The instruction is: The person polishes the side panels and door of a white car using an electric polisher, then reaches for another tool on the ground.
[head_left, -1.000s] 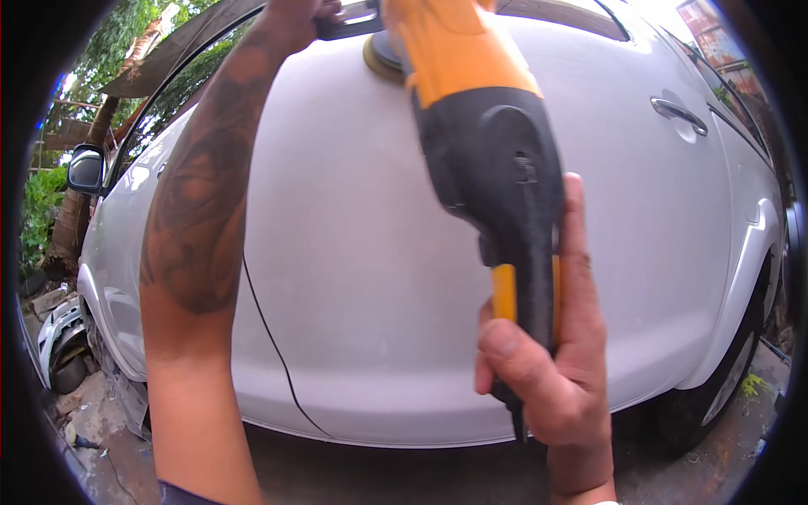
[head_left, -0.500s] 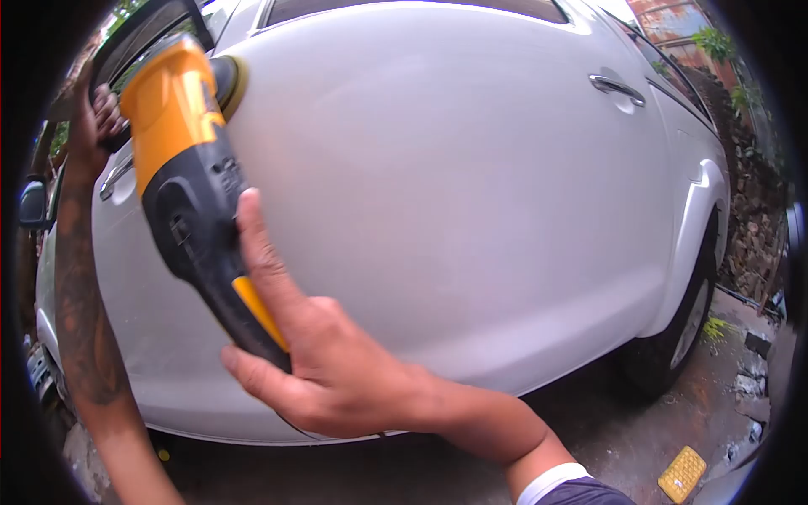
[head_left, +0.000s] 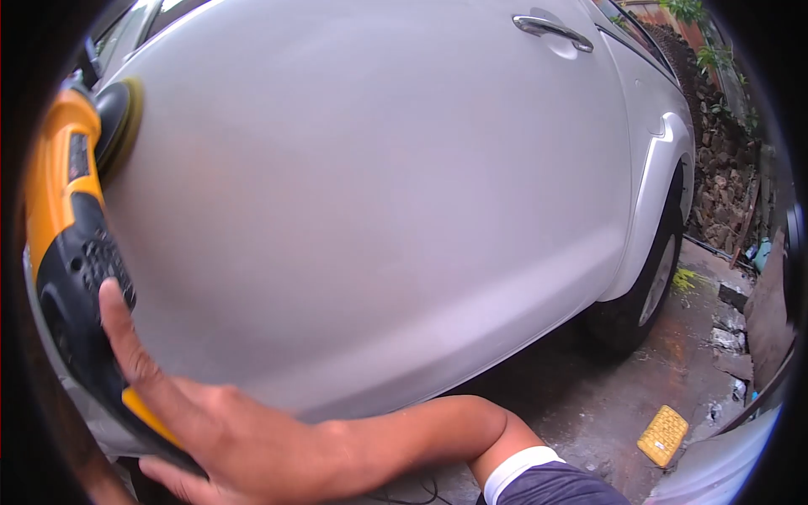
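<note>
My right hand point(head_left: 227, 429) is closed around the rear grip of an orange-and-black car polisher point(head_left: 63, 194), one finger stretched along its black body. The polisher stands tilted at the left edge of the view. Its round polishing pad point(head_left: 128, 126), with a yellowish face, is against or very close to the white car door point(head_left: 362, 194); I cannot tell whether it touches. Part of my left forearm point(head_left: 93, 459) shows dimly at the lower left, behind the polisher. My left hand itself is out of sight.
A chrome door handle point(head_left: 553, 32) sits at the upper right of the door. Rightward is the rear wheel point(head_left: 644, 295) under its white arch. A yellow textured pad point(head_left: 662, 436) lies on the concrete floor. Broken blocks point(head_left: 730, 328) and a rock pile point(head_left: 720, 194) line the right side.
The polisher and my right hand have shifted left and down in view, as the view itself turned toward the lower right of the door. My left hand has dropped out of sight.
</note>
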`<state>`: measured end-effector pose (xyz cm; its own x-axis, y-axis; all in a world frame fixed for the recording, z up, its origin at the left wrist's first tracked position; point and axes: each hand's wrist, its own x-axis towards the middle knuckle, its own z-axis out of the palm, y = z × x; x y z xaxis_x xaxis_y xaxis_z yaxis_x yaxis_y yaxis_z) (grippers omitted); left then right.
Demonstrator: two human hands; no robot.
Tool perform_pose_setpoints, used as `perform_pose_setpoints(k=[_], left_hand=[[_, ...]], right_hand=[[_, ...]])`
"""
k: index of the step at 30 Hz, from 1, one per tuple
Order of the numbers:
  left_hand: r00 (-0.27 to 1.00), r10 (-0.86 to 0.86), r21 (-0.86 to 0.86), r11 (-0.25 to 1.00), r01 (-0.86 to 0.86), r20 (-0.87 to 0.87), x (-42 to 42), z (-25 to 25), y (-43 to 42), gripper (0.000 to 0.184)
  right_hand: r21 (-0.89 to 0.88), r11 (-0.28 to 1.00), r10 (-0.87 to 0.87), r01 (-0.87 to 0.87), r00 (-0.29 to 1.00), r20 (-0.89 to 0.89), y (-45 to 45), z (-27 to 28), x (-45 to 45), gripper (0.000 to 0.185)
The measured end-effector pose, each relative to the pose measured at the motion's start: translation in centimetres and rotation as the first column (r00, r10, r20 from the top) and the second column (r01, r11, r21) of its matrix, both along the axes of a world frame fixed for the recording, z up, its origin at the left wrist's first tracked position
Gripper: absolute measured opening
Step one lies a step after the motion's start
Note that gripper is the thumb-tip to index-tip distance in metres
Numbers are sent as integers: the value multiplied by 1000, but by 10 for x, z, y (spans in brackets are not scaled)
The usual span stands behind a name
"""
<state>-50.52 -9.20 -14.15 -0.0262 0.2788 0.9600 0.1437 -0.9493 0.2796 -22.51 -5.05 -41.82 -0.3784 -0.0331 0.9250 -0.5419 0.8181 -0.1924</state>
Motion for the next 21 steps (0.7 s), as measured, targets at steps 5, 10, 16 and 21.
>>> perform_pose_setpoints(k=[5, 10, 16, 21], left_hand=[[990, -56, -10, 998, 58, 128, 21, 6, -11, 65], [711, 614, 60, 741, -669, 342, -127, -70, 11, 44], [980, 197, 160, 968, -191, -23, 104, -56, 7, 69], [922, -113, -44, 994, 104, -370, 231, 20, 16, 51]], right_hand=[[-62, 996, -45, 56, 985, 169, -7, 60, 82, 109], [-205, 918, -153, 339, 781, 605, 0, 91, 125, 116], [-477, 604, -321, 638, 743, 587, -10, 71, 162, 93], [-558, 211, -487, 802, 582, 651, -51, 27, 233, 39]])
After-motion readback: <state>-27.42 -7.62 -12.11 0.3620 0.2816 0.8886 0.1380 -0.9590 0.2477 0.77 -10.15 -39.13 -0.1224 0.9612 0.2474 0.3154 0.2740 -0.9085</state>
